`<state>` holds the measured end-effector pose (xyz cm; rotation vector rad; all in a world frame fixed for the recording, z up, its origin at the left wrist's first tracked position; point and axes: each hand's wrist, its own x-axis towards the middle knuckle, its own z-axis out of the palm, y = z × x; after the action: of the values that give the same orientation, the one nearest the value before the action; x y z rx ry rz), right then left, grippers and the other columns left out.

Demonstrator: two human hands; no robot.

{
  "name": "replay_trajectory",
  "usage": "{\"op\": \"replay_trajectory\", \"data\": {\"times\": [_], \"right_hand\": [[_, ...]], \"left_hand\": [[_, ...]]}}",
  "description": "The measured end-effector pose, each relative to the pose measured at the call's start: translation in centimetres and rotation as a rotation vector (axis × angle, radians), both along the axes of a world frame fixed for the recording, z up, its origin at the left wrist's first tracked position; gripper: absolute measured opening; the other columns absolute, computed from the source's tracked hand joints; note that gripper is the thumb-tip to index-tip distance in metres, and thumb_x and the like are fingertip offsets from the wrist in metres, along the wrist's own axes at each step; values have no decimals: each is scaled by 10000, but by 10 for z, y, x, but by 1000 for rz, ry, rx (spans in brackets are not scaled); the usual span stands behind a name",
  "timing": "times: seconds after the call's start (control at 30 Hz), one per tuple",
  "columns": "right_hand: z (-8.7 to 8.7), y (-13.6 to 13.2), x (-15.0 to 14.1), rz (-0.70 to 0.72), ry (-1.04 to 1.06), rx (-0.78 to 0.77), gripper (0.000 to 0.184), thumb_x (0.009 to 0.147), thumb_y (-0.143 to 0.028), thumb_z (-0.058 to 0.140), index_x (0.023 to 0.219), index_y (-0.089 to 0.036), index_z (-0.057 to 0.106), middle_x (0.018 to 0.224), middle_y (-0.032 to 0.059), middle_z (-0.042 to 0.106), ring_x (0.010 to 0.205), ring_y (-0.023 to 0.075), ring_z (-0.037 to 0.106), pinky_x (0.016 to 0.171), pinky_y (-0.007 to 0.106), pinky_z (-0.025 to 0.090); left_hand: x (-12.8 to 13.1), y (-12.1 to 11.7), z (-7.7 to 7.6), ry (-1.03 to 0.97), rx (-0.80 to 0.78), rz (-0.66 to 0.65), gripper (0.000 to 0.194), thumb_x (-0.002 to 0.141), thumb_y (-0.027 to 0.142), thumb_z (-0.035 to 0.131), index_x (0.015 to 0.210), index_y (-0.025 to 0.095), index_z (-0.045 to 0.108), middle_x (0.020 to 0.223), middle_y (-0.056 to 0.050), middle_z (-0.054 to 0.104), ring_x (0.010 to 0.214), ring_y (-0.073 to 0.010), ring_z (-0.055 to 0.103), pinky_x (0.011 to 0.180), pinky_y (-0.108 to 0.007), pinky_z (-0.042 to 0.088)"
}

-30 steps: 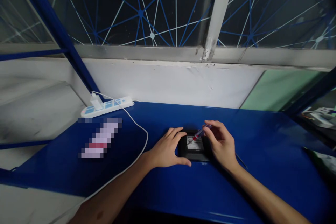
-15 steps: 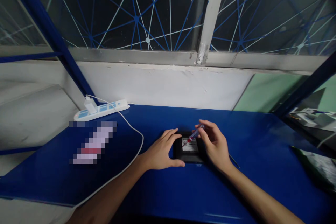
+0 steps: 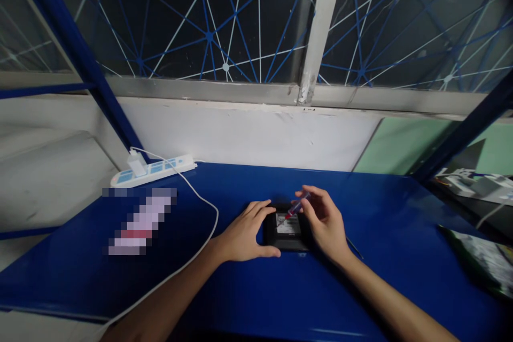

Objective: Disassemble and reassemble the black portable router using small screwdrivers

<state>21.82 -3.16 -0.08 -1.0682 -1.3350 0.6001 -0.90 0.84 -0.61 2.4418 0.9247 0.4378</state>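
Black device well inside table edges

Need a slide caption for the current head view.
Left hand around one side of a black device on a blue table, right hand holding a slanted screwdriver over the device's white label.

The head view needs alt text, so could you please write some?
The right hand holds a screwdriver angled over a labelled black device, while the left hand rests at its left side. A white power strip lies by the blue table's back left corner.
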Motion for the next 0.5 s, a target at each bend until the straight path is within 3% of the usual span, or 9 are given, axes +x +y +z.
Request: {"op": "replay_trajectory", "data": {"times": [0.17,0.5], "right_hand": [[5,-5,-2,69,-23,-53,287,975,-372,532,1246,-292,583,1259,79,620,871,174,684,783,357,592],[-3,2,1,54,-33,22,246,928,-361,616,1165,-310,655,1040,38,560,848,168,628,661,297,594]], "left_hand": [[0,0,3,30,3,-21,941,712,669,769,1475,267,393,1611,-131,275,1478,-368,245,1172,-581,301],[1,0,1,-3,49,-17,847,702,567,807,1413,269,457,1521,-116,389,1395,-365,355,1141,-545,362]]}}
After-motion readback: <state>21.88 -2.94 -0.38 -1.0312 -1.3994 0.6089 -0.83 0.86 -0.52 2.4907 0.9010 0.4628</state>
